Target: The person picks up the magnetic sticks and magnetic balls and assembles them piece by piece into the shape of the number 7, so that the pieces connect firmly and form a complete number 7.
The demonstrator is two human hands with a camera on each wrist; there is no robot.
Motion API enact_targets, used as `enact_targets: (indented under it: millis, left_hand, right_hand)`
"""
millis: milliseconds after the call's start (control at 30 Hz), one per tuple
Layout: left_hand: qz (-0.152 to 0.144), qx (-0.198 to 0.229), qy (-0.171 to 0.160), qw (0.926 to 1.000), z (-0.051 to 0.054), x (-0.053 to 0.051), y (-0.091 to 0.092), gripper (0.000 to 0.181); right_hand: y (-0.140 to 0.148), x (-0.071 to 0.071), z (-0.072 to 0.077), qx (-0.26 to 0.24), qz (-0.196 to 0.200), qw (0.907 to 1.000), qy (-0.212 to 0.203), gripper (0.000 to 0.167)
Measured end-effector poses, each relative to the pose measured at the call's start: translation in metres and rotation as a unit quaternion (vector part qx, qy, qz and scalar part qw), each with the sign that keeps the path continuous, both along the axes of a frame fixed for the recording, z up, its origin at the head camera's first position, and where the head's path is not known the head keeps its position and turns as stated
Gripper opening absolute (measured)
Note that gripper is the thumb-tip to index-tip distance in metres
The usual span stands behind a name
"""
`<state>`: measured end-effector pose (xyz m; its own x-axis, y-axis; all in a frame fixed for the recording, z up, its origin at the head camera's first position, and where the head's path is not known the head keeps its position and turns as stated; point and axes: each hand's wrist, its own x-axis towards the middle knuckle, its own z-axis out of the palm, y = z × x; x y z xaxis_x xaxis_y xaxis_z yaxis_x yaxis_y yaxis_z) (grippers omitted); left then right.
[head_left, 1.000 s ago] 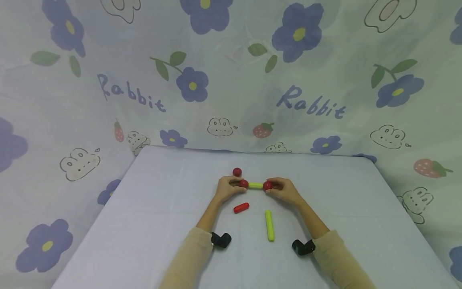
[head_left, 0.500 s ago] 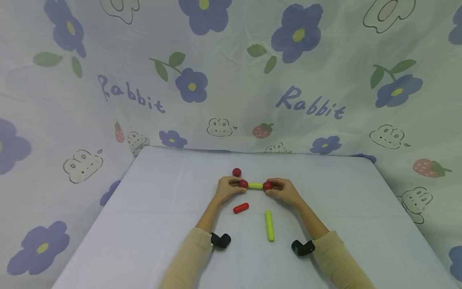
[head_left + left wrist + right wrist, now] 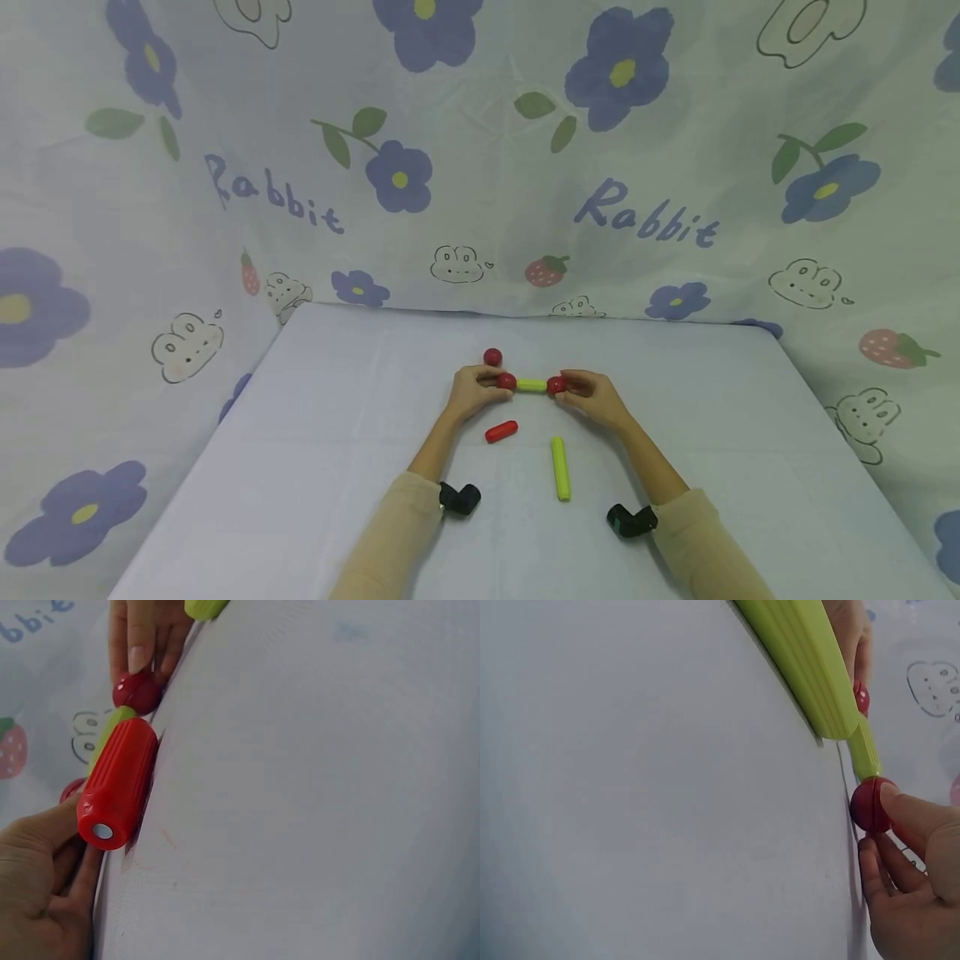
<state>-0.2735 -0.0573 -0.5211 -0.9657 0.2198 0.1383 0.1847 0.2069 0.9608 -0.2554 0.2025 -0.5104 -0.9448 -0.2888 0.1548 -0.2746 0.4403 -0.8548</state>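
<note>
A short yellow-green magnetic rod (image 3: 532,385) joins two red balls in a straight line. My left hand (image 3: 469,393) holds the left red ball (image 3: 507,382) between thumb and fingers. At the other end, the right red ball (image 3: 557,385) is pinched by my right hand (image 3: 596,398); in the right wrist view its thumb lies on that ball (image 3: 871,804). A loose red ball (image 3: 492,357) sits just beyond the left hand. Nearer lies a short red rod (image 3: 502,431), whose silver end shows in the left wrist view. The left ball is mostly hidden there.
A longer yellow-green rod (image 3: 561,468) lies between the forearms, pointing away from me. The white-covered table (image 3: 337,467) reaches back to a patterned curtain (image 3: 480,167). Black wrist cameras (image 3: 460,499) are strapped at both sleeves.
The right wrist has dropped slightly toward me, with its hand still at the right ball. Left hand, rods and balls stay where they were.
</note>
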Motion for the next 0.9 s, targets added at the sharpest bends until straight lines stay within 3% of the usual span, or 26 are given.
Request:
enact_targets:
  millis: [267,333,433,567,900]
  left_hand:
    - [-0.021,-0.005,0.017,0.9996,0.031,0.020,-0.001,0.037]
    - [-0.023,-0.004,0.014,0.9996,0.033,0.021,-0.001,0.038]
    - [-0.011,-0.001,0.011,0.9999,0.018,0.012,-0.001,0.038]
    - [0.006,-0.004,0.010,0.9999,-0.002,-0.001,0.000,0.040]
    - [0.006,-0.016,-0.001,0.9999,-0.001,0.000,-0.001,0.042]
  right_hand:
    - [0.010,0.013,0.001,-0.015,-0.009,0.9998,0.006,0.048]
    - [0.011,0.020,0.007,-0.017,-0.013,0.9998,0.003,0.048]
    - [0.012,0.030,0.015,-0.015,-0.018,0.9997,-0.007,0.047]
    - [0.016,0.034,0.014,0.002,-0.026,0.9993,-0.027,0.047]
    - [0.018,0.050,0.011,0.043,-0.025,0.9978,-0.045,0.044]
